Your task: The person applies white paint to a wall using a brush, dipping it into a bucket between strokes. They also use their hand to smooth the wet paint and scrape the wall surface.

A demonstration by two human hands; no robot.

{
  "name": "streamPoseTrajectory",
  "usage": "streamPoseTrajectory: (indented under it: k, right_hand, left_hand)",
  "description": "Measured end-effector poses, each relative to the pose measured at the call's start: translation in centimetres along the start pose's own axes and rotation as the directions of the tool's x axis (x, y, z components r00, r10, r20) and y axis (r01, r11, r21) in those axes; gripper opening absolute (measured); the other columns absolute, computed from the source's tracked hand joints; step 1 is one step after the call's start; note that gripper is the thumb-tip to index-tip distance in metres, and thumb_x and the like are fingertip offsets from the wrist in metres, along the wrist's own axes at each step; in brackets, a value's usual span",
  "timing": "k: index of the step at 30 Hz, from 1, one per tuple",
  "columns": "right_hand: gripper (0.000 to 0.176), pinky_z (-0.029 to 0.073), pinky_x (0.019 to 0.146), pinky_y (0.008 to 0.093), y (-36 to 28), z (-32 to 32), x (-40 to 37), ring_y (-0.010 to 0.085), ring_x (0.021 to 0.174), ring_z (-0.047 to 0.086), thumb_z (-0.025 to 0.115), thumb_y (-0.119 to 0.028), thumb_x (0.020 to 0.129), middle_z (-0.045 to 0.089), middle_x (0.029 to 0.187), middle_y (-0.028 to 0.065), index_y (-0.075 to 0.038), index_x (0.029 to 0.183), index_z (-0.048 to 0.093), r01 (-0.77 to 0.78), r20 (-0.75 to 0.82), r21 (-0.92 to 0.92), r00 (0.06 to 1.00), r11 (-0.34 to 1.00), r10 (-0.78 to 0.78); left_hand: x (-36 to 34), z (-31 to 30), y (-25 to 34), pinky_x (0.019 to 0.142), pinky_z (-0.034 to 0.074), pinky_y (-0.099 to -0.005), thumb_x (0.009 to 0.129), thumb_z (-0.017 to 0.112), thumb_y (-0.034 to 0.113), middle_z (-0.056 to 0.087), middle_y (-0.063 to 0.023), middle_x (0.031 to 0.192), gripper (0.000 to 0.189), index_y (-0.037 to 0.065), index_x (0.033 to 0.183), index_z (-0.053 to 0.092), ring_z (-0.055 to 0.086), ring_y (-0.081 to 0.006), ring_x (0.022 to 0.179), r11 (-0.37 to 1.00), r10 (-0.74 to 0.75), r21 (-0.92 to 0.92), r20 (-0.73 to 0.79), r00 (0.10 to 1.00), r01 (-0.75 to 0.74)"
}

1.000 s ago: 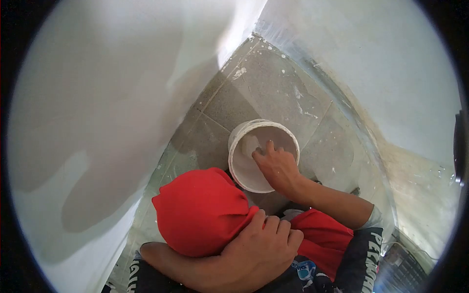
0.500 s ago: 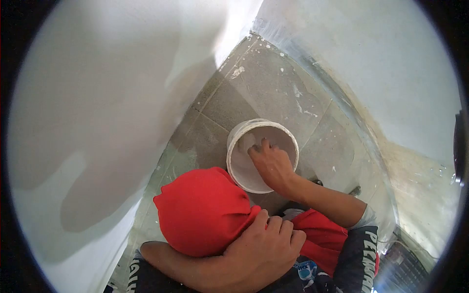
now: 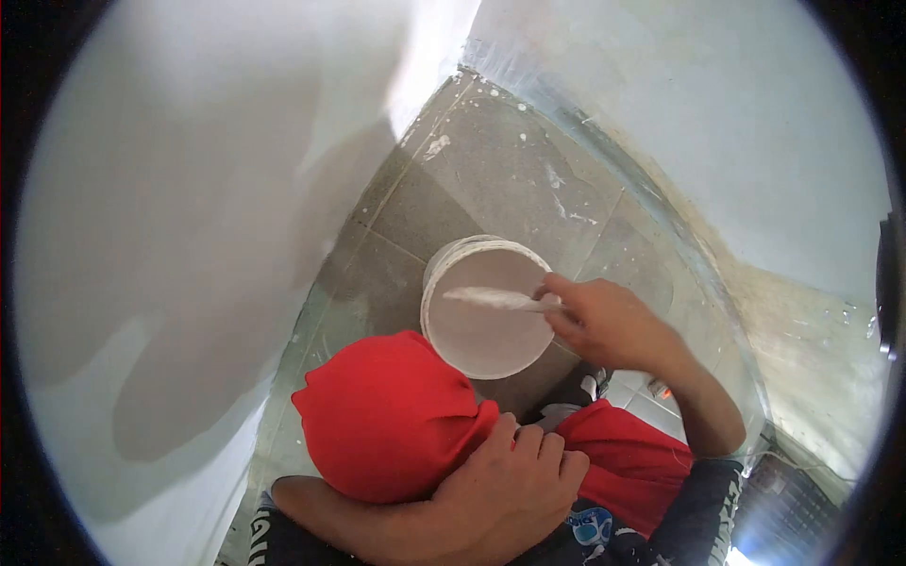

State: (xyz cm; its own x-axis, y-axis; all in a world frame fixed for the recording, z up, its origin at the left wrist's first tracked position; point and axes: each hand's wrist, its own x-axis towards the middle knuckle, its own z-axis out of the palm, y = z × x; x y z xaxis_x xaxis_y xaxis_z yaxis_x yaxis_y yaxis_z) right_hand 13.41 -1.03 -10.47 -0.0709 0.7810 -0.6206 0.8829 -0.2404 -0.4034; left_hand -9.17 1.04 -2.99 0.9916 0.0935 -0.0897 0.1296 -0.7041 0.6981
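the right hand [image 3: 609,325] sits at the 3 o'clock side of a white bucket [image 3: 427,288], its fingers [image 3: 559,283] closed around the near end of a white-coated blade [image 3: 495,298]. the blade lies almost level across the bucket's mouth, with its tip pointing towards 9 o'clock. it hangs over the smooth white paste [image 3: 486,340] that fills the bucket, and i cannot tell whether it touches the paste.

the bucket stands upright on a grey tiled floor [image 3: 481,179], about the middle of the view, in the corner where two pale walls meet. the left wall [image 3: 189,236] runs down the 9 o'clock side and the right wall [image 3: 746,123] runs from 12 towards 4 o'clock. white splashes [image 3: 436,146] dot the tiles at 12 o'clock from the bucket.

just beside the bucket, at its 7 o'clock, a rounded mound of red fabric [image 3: 387,415] bulges up. the left hand [image 3: 514,486] lies against the mound's 4 o'clock side, its fingers [image 3: 543,448] curled tight into the cloth. the left forearm wraps under the mound at 6 o'clock. more red cloth [image 3: 632,462] shows beyond the knuckles, under the right forearm.
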Motion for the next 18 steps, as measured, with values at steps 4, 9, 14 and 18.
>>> streamPoseTrajectory:
  k: [4, 9, 14, 18]
  right_hand:
    - [0.026, 0.043, 0.055, 0.0306, 2.3, -3.7, -1.6, 0.0126, 0.057, 0.053, 0.052, -0.021, 0.100, 0.059, 0.070, 0.0056, -0.006, 0.120, 0.058, -0.179, 0.193, 0.444, 0.976, 0.878, 0.101]
    - [0.029, 0.036, 0.050, 0.0231, 5.6, -4.3, -3.2, 0.0074, 0.057, 0.044, 0.055, -0.025, 0.100, 0.053, 0.065, 0.0005, -0.005, 0.121, 0.060, -0.264, 0.291, 0.745, 0.955, 0.613, 0.058]
    - [0.033, 0.034, 0.046, 0.0217, 8.7, -4.9, -4.8, 0.0093, 0.052, 0.047, 0.057, -0.024, 0.098, 0.059, 0.066, 0.0050, -0.001, 0.121, 0.060, -0.181, 0.195, 0.876, 0.981, 0.447, 0.016]
    - [0.039, 0.037, 0.044, 0.0231, 11.3, -3.5, -3.4, 0.0121, 0.053, 0.054, 0.058, -0.024, 0.096, 0.066, 0.076, 0.0120, 0.005, 0.122, 0.058, 0.137, -0.136, 0.974, 0.991, 0.178, -0.018]
  left_hand:
    - [0.0, -0.1, -0.1, 0.083, 0.044, -0.0412, 0.089, 0.063, 0.032, 0.063, -0.0102, 0.091, 0.026, 0.008, 0.098, 0.061, 0.060, -0.0250, 0.089, 0.999, 0.018, -0.029, 0.030, 0.999, -0.017]
    - [0.3, 0.1, 0.0, 0.083, 0.044, -0.0405, 0.089, 0.062, 0.032, 0.063, -0.0100, 0.091, 0.027, 0.007, 0.100, 0.061, 0.060, -0.0250, 0.089, 0.999, 0.019, -0.040, 0.053, 0.998, -0.017]
    - [0.4, -0.1, 0.1, 0.084, 0.044, -0.0417, 0.089, 0.063, 0.033, 0.063, -0.0108, 0.092, 0.028, 0.008, 0.101, 0.060, 0.060, -0.0261, 0.090, 0.999, 0.025, -0.033, 0.084, 0.996, -0.023]
    - [0.5, 0.2, 0.3, 0.088, 0.043, -0.0445, 0.087, 0.065, 0.035, 0.063, -0.0117, 0.097, 0.033, 0.007, 0.105, 0.061, 0.060, -0.0278, 0.094, 0.999, 0.047, 0.005, 0.062, 0.997, -0.048]
